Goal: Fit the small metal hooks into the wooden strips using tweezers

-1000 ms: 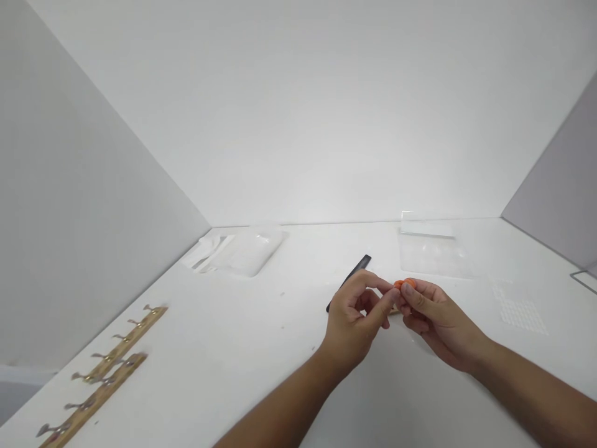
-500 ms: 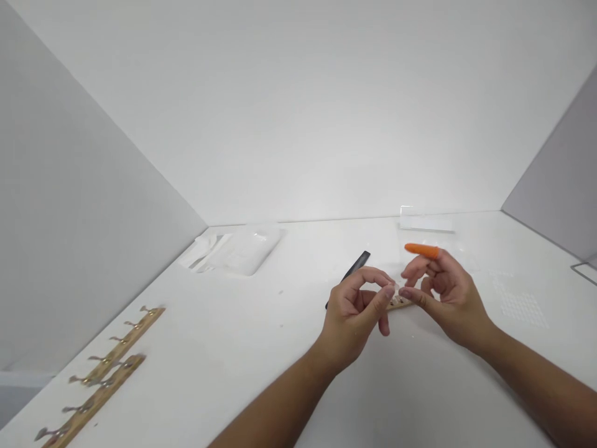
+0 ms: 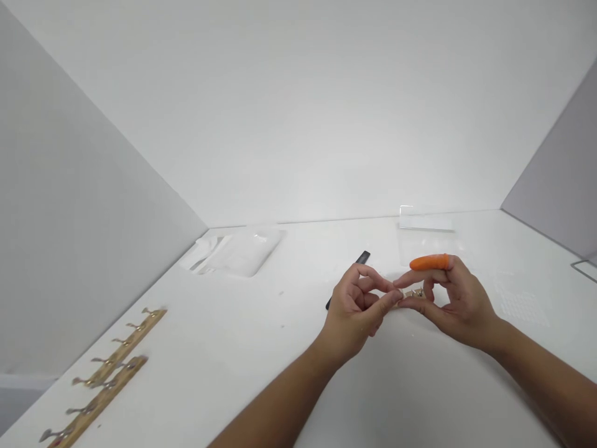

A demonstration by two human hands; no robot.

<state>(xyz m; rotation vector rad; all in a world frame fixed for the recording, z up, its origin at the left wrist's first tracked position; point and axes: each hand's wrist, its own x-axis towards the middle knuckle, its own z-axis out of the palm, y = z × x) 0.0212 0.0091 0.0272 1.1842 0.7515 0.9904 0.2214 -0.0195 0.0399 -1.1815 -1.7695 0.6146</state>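
A short wooden strip with small metal hooks lies on the table, partly hidden by my fingers. At its left end my left hand is closed, thumb and index finger pinched together. My right hand has an orange cover on one finger. Its thumb and another fingertip come together at the same spot, touching or almost touching my left fingertips. Whatever small thing sits between the fingertips is hidden. Behind my left hand lies a flat black bar, its middle covered by the hand.
On the left lie two wooden rails with metal hooks, an upper one and a lower one. A clear plastic bag rests at the back left. Further right are a clear stand and a faint sheet of clear dots.
My hands have drawn together, and their fingertips now meet over the hooked strip. The right index finger has come down and reached left. More of the strip's hooks show now.
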